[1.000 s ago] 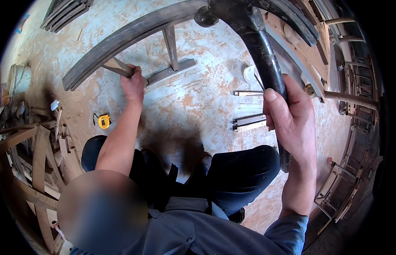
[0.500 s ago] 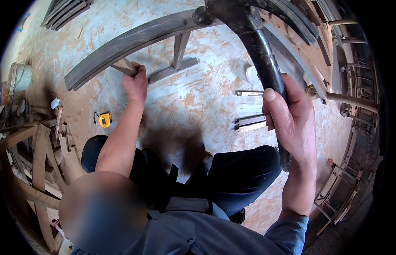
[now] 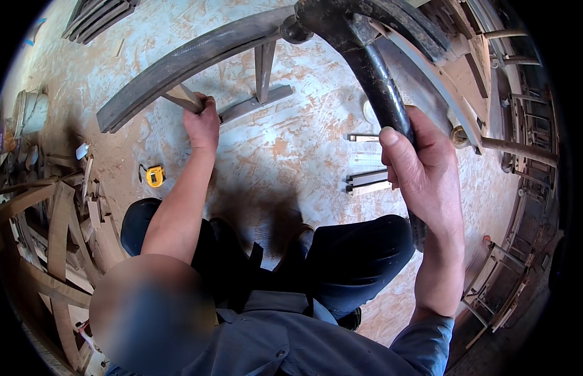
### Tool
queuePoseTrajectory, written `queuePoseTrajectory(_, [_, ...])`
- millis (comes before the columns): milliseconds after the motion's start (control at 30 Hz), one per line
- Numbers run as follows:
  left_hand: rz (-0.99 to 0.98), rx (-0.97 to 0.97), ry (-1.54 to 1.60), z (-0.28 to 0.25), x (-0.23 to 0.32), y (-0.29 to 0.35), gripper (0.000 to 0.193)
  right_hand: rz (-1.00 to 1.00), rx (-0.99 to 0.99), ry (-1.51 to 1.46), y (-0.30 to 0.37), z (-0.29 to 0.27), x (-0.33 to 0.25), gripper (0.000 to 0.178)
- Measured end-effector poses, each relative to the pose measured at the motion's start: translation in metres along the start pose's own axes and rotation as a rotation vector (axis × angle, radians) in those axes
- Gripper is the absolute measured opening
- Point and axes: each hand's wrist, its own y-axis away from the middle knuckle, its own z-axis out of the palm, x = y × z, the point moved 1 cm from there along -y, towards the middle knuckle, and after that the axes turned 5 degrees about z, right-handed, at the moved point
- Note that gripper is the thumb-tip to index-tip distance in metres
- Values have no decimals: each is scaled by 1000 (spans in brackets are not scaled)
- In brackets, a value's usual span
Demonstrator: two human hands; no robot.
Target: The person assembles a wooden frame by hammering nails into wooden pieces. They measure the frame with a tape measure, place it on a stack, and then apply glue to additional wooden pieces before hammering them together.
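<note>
My right hand (image 3: 426, 169) is wrapped round the black handle of a claw hammer (image 3: 378, 75), thumb along its side. The hammer's head is raised close to the camera, partly cut off by the top edge, and hides the right end of a curved dark wooden beam (image 3: 191, 66). Short crosspieces join this beam to a lower wooden rail (image 3: 257, 105). My left hand (image 3: 202, 125) grips the left crosspiece (image 3: 180, 97) near its lower end. A second crosspiece (image 3: 263, 72) stands between beam and rail farther right.
A yellow tape measure (image 3: 155, 176) lies on the floor left of my left forearm. Wood offcuts (image 3: 60, 232) pile up at the left. Dark-edged strips (image 3: 370, 182) lie beyond my right knee. Wooden frames (image 3: 467, 106) stand at the right, and stacked dark lengths (image 3: 100, 19) lie far left.
The hammer and my right hand have shifted slightly left, the handle leaning a little more. My left hand keeps its hold on the crosspiece.
</note>
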Motion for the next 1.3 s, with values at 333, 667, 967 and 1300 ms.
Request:
queuePoseTrajectory(333, [14, 12, 39, 1, 5, 12, 8, -60, 48, -43, 1, -1, -15, 32])
queuePoseTrajectory(667, [42, -70, 6, -6, -3, 13, 8, -94, -29, 338, -9, -2, -32, 34])
queuePoseTrajectory(967, [47, -46, 9, -9, -3, 16, 9, -182, 30, 19, 9, -6, -47, 26])
queuePoseTrajectory(1300, [151, -360, -428, -42, 15, 6, 25, -128, -130, 354, -8, 5, -37, 40])
